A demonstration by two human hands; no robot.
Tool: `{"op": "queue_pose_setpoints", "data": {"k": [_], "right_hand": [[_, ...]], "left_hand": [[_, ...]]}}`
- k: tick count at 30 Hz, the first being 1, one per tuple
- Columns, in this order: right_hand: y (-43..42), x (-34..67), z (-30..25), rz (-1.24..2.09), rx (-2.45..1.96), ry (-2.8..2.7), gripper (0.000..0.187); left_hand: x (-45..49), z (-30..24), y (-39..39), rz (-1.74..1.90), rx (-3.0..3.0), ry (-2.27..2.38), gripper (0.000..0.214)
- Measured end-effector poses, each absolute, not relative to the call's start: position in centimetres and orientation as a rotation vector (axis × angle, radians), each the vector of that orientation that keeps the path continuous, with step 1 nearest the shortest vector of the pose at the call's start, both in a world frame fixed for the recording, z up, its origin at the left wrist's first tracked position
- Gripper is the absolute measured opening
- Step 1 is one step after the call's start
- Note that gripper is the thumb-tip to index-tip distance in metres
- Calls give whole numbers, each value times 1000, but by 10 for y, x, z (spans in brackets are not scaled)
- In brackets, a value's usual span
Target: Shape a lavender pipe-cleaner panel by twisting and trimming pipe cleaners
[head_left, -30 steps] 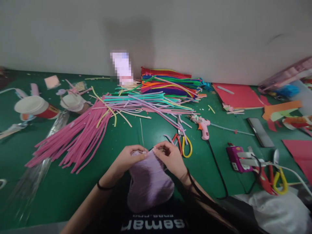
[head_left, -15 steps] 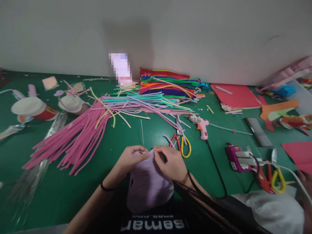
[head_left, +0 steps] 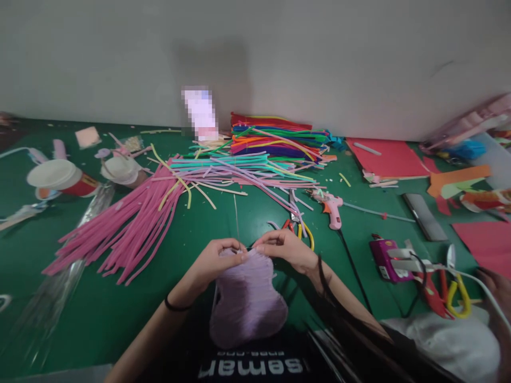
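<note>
A lilac fuzzy shape (head_left: 247, 298) made of wound pipe cleaners rests against my chest at the near edge of the green table (head_left: 104, 314). My left hand (head_left: 217, 260) pinches its top edge from the left, fingers closed. My right hand (head_left: 287, 249) pinches the same top edge from the right, fingers curled together. The fingertips of both hands almost meet at a thin wire end (head_left: 237, 223) that sticks up from the shape.
A fan of pink pipe cleaners (head_left: 120, 229) lies left; a stack of coloured ones (head_left: 275, 139) stands at the back. Scissors (head_left: 303, 234), a pink glue gun (head_left: 332, 207), red paper sheets (head_left: 387, 157) and paper cups (head_left: 59, 178) lie around. Another person's hand (head_left: 497, 284) shows far right.
My right hand has turned flatter and its wrist has swung out to the right, while still pinching the top edge. The left hand has stayed in place.
</note>
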State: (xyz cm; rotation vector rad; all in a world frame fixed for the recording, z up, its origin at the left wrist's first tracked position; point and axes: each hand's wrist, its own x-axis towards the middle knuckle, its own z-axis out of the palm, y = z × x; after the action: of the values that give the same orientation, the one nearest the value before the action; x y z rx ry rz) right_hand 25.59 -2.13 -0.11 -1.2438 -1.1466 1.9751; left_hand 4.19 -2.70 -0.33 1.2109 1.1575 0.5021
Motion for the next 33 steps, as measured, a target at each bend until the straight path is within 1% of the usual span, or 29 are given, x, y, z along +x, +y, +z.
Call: {"op": "queue_pose_setpoints", "data": {"k": [7,16,18,20,21,26,29,31,33], "right_hand": [[-21,259,7,1805,-1318,-1398,27],[-28,253,0,1548,-1418,-1525,18],[-27,254,-1,1486,-1450,-1536,16],[-26,255,-2,1491,-1472,-1525,16],[-25,256,-2,1516,-1475,-1514,16],[-20,260,-4,1598,-1449,-1495,16],[-20,256,-7,1627,-1426,-1461,20],[-21,253,-10,1703,-1379,-1407,24],[-23,250,-13,1806,-1323,-1327,30]], "left_hand": [[42,-7,-28,490,1216,1169,24],[41,-13,-30,498,1187,1163,29],[39,-15,-32,527,1141,1137,38],[36,-15,-35,557,1062,1106,51],[35,-16,-37,570,1016,1098,53],[29,-17,-46,719,906,1184,42],[27,-21,-49,834,1032,1289,33],[26,-25,-49,875,1169,1344,24],[25,-26,-48,878,1318,1363,19]]}}
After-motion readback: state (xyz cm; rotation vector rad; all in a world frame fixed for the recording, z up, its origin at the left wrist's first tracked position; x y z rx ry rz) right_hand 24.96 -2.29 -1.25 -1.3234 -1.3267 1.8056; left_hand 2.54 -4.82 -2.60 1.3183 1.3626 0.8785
